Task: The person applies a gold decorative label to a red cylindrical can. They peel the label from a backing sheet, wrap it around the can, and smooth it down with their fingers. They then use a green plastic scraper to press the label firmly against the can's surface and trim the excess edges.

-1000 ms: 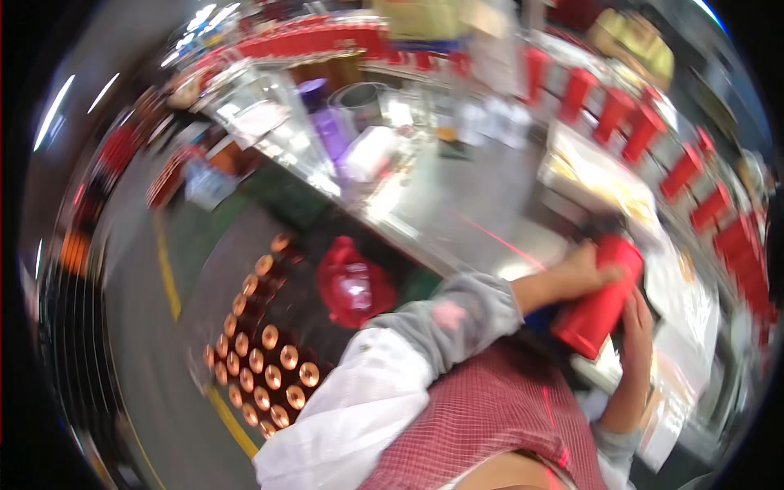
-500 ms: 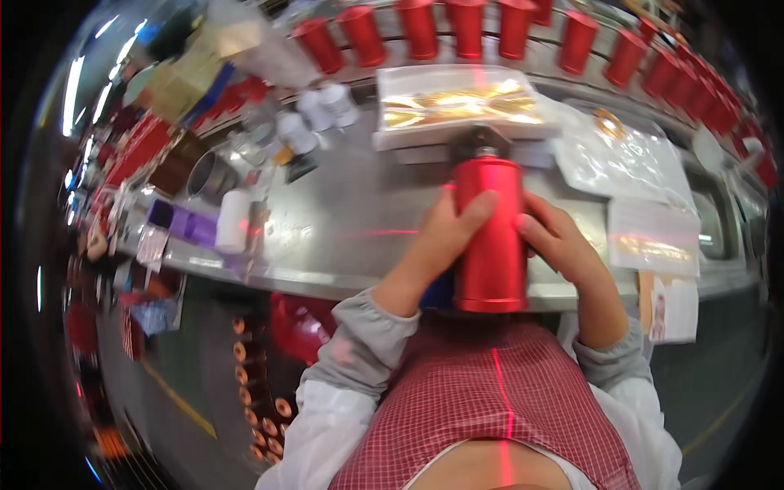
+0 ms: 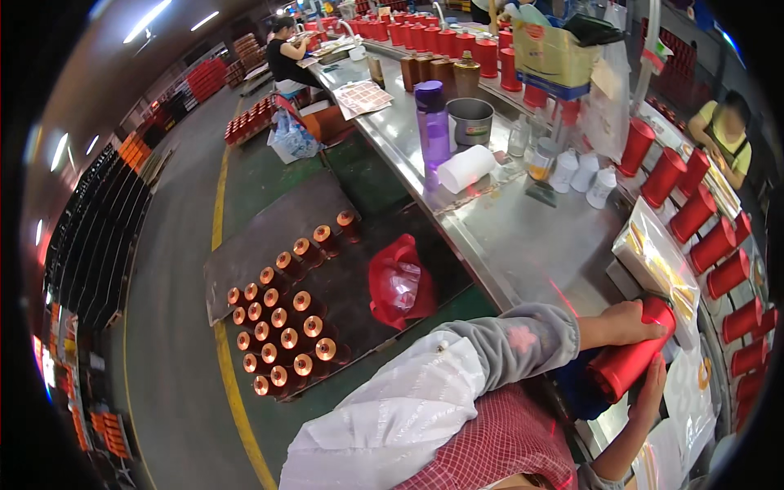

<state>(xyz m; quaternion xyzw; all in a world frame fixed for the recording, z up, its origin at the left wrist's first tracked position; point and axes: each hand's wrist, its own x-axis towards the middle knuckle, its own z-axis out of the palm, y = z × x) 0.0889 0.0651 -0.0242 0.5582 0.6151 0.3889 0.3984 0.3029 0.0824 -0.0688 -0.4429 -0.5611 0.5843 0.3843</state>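
The left hand (image 3: pixel 627 325) is curled round the upper part of a red bottle (image 3: pixel 627 363) and the right hand (image 3: pixel 651 390) lies against its side, the pair holding it tilted by the near edge of the metal bench (image 3: pixel 523 249). Beside it, a white box (image 3: pixel 657 255) under clear plastic holds gold-coloured pieces; farther along stand small white bottles (image 3: pixel 584 173), a purple bottle (image 3: pixel 433 131) and a grey pot (image 3: pixel 470 124), whose contents I cannot make out. Below, a red bag (image 3: pixel 398 282) lies near rows of copper-ended bottles (image 3: pixel 289 338).
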